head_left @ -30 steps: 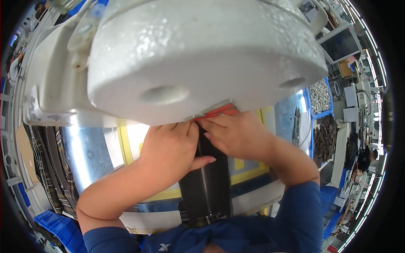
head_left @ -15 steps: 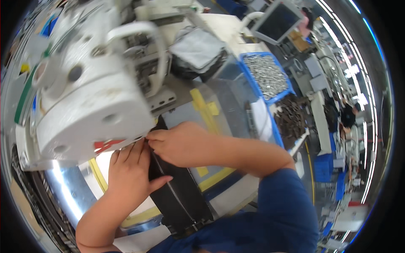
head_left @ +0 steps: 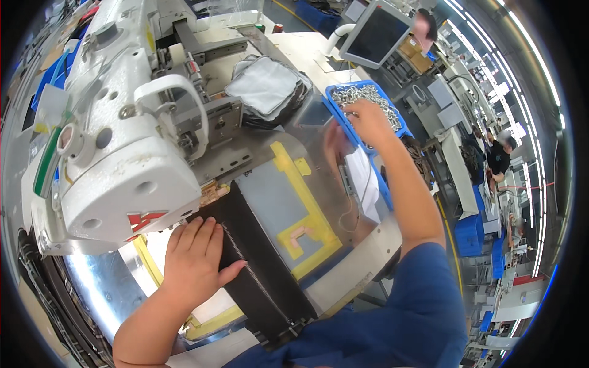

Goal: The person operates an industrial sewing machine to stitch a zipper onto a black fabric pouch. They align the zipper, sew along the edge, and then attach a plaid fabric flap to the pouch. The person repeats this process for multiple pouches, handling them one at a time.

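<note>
My left hand (head_left: pixel 195 257) lies flat, fingers apart, on a long black fabric strip with a zipper (head_left: pixel 257 270) that runs under the head of a white sewing machine (head_left: pixel 123 159). My right hand (head_left: pixel 367 120) reaches far out over a blue bin (head_left: pixel 392 113) of small silver metal parts (head_left: pixel 362 95), its fingers down among them; whether it grips one is hidden. A clear plate with yellow tape (head_left: pixel 304 214) lies on the machine bed beside the strip.
A stack of grey and black fabric pieces (head_left: pixel 267 89) sits behind the machine. A monitor (head_left: pixel 380 34) stands at the back. Further blue bins (head_left: pixel 469 233) and other people at benches are at the right.
My right hand has left the strip by the needle and reached out to the blue bin. My left hand has stayed on the black strip. The view has swung right.
</note>
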Available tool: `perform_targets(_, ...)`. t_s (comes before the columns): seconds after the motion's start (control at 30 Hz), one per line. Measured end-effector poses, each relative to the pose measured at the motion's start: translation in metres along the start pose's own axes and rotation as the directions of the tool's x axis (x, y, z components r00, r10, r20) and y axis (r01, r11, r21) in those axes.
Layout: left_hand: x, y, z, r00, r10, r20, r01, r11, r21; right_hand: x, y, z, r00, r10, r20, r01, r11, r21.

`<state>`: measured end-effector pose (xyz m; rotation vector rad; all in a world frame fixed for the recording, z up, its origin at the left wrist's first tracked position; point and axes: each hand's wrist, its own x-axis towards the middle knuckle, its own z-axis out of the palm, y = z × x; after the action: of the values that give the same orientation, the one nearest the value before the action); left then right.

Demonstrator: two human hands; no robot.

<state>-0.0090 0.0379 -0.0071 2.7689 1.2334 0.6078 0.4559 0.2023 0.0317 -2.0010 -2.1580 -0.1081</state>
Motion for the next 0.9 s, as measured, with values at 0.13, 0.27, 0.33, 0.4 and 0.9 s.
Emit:
perform_targets(0.13, -0.004, 0.002, -0.003, 0.997, 0.07, -0.013, -0.07, 0.997, 0.011, 0.005, 0.031, 0.023, 1.0, -0.013, -0.018, 0.012, 0.999, -0.039)
perform_targets(0.27, -0.005, 0.002, -0.005, 0.997, 0.082, -0.017, -0.082, 0.996, -0.027, 0.01, 0.009, 0.012, 0.996, 0.083, -0.043, -0.087, 0.993, -0.076)
perform_targets(0.33, -0.008, 0.002, -0.004, 1.0, 0.023, 0.016, -0.023, 0.999, -0.037, 0.001, -0.045, -0.006, 0.989, 0.006, -0.147, 0.01, 0.994, 0.111)
perform_targets(0.4, -0.01, 0.0, -0.001, 1.0, 0.006, -0.001, -0.006, 0.998, -0.056, -0.014, -0.106, -0.021, 0.982, -0.152, -0.112, 0.183, 0.916, 0.357)
perform_targets(0.9, -0.01, -0.004, -0.002, 0.996, -0.082, 0.044, 0.087, 0.989, -0.12, -0.068, -0.246, 0.025, 0.711, -0.7, 0.066, 0.47, 0.542, 0.697)
